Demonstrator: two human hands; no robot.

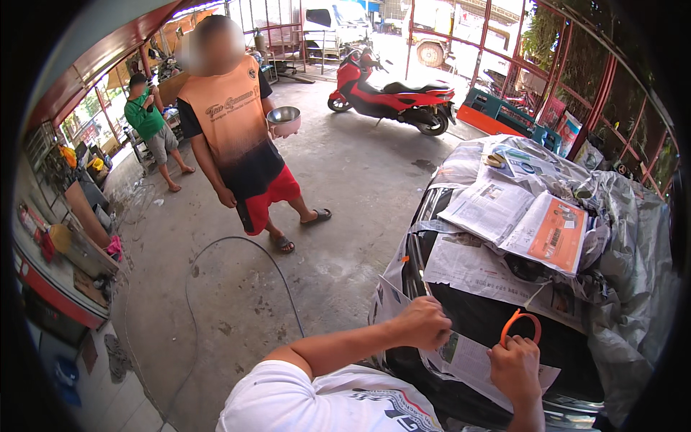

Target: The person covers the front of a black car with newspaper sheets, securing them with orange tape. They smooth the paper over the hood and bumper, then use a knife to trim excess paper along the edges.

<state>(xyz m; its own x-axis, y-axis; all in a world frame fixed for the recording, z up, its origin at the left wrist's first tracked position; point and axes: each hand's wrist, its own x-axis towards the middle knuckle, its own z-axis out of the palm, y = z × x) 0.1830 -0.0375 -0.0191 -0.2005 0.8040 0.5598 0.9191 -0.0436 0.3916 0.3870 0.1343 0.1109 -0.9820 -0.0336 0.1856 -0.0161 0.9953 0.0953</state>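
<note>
Orange ring, thin, smooth and looped like a roll of tape, is over the black vehicle, in the grasp of the right hand, whose fingers curl tightly about its lower part. The left hand is over the vehicle's left edge, clenched; whether it pinches anything, I cannot tell. Below the hands, a flat newspaper sheet lies across the vehicle's near end. Farther along the vehicle are a matt, straight-edged sheet of newsprint and a spread newspaper, one page largely orange. Grey plastic sheeting, crinkled and loosely folded, drapes the vehicle's right side. Left of the vehicle, on rough, stained concrete floor, a person holds a rounded bowl, shiny inside; a glossy red motorbike stands beyond the vehicle
</note>
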